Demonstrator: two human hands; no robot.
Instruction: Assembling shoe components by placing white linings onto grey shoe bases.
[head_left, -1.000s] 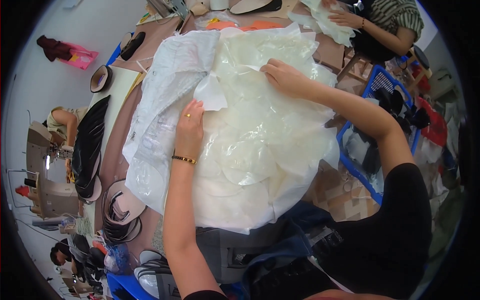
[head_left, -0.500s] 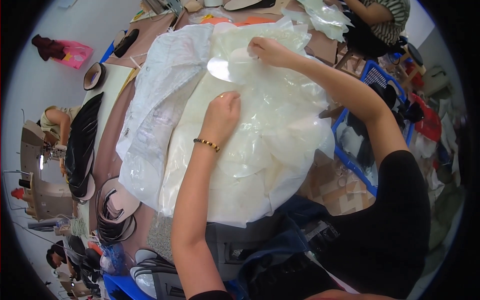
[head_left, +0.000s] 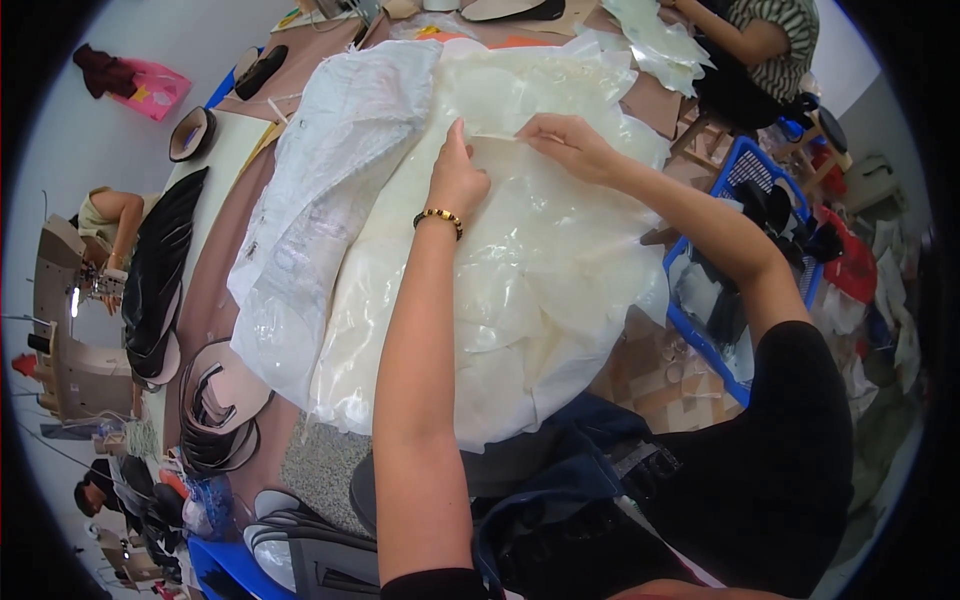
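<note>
Your right hand [head_left: 570, 148]: fingers brought together in a narrow pinch on the near-straight edge of a thin, pale, translucent sheet [head_left: 496, 137], which lies between your two hands over the upper part of the pile. Your left hand [head_left: 460, 182]: at the sheet's opposite end, one digit pointing up; whether its fingers grip the sheet, you cannot tell from this view. Left wrist: one dark-and-gold beaded bracelet [head_left: 440, 217]. Beneath both hands: one broad, glossy, cream-coloured pile of overlapping translucent sheets [head_left: 520, 290], edges ragged at the right. Along the pile's left side: one white woven plastic sack [head_left: 335, 150], creased. Under these: one brown-covered worktop [head_left: 213, 255]. Further left on it: one cluster of curved pink-and-black pieces [head_left: 235, 385]. Right of the pile, lower down: one blue plastic basket [head_left: 703, 352], holding black and pale pieces.
</note>
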